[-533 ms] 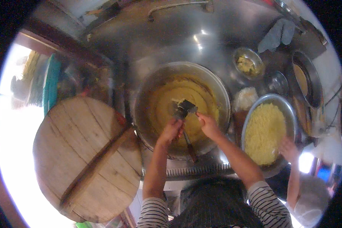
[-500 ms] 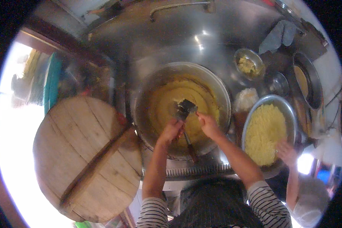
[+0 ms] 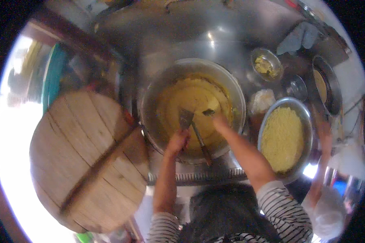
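Note:
Over a large round metal pot with a soft yellow mixture inside, both my hands are at work. My left hand is closed round the handle of a flat dark scraper, its blade pointing away from me. My right hand, blurred, grips a small tool with a dark blade; its handle is hidden by my fingers. The two blades are apart. Between my hands, a long-handled tool with a wooden grip leans in the pot, its grip across the near rim.
A big round wooden lid with a crossbar stands left. Right of the pot are an oval metal basin of yellow shreds, a small bowl, a clear bag and a dark pan. A co-worker's arm reaches past the basin.
My hands have parted; the two blades, close together earlier, are now separate. The co-worker's hand has left the yellow shreds and moved farther away, past the basin's right rim.

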Motion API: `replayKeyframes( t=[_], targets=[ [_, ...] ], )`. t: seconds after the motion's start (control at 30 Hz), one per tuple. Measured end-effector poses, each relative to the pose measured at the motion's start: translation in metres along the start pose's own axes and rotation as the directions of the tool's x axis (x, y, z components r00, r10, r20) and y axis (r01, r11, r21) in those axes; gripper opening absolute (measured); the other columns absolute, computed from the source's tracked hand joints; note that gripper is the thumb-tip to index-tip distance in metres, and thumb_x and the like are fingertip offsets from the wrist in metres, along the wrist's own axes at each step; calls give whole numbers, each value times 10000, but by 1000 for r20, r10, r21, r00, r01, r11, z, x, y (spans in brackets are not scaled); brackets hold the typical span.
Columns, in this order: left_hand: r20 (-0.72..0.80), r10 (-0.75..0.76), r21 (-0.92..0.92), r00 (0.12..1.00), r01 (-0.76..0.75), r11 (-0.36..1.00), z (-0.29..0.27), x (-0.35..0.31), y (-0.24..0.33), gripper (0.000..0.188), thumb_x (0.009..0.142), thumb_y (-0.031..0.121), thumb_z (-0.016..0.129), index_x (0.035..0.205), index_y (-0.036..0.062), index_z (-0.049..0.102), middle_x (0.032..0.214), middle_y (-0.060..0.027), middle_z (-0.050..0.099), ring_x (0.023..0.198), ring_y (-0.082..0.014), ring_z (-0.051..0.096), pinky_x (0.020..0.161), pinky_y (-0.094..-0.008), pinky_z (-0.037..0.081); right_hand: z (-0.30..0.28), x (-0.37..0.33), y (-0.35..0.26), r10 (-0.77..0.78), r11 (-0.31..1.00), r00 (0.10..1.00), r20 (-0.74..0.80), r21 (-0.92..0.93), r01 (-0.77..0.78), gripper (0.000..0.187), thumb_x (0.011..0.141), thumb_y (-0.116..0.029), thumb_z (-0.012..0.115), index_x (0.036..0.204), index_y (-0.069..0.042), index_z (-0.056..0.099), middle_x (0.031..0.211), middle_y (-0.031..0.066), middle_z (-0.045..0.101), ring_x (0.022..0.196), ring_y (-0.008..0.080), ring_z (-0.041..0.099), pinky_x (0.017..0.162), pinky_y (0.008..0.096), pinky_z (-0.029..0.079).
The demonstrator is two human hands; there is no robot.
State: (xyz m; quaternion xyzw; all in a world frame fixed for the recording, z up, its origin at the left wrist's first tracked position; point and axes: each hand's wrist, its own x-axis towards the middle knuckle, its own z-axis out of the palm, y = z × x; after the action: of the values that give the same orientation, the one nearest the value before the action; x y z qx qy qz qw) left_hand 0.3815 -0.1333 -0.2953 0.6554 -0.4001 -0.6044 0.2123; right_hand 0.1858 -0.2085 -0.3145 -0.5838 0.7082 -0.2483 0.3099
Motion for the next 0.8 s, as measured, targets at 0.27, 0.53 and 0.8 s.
replayKeyframes(
  t=[0.27,0.53,0.8],
  targets=[
    [261,628,878,733,-451,162,4,32,-51,178,769,99,444,886,12,546,705,-174,594,646,-347,578,578,-435,461,8,-47,23,-93,993,993,71,-61,97,191,808,-132,424,845,-3,559,773,211,567,757,390,540,636,452,411],
    [-53,364,831,930,-161,533,34,21,30,172,775,117,443,814,-5,558,736,-195,603,688,-331,601,630,-418,494,-16,-65,5,-167,958,981,95,-220,184,168,807,-120,424,881,-17,534,786,203,568,766,375,547,644,455,413],
    [46,414,877,909,-235,419,25,57,39,143,759,81,448,822,-15,534,689,-208,586,656,-341,594,568,-439,479,-28,-73,23,60,965,993,98,251,-83,133,831,-173,474,886,-62,522,699,110,560,544,270,505,445,362,378]
  ],
)
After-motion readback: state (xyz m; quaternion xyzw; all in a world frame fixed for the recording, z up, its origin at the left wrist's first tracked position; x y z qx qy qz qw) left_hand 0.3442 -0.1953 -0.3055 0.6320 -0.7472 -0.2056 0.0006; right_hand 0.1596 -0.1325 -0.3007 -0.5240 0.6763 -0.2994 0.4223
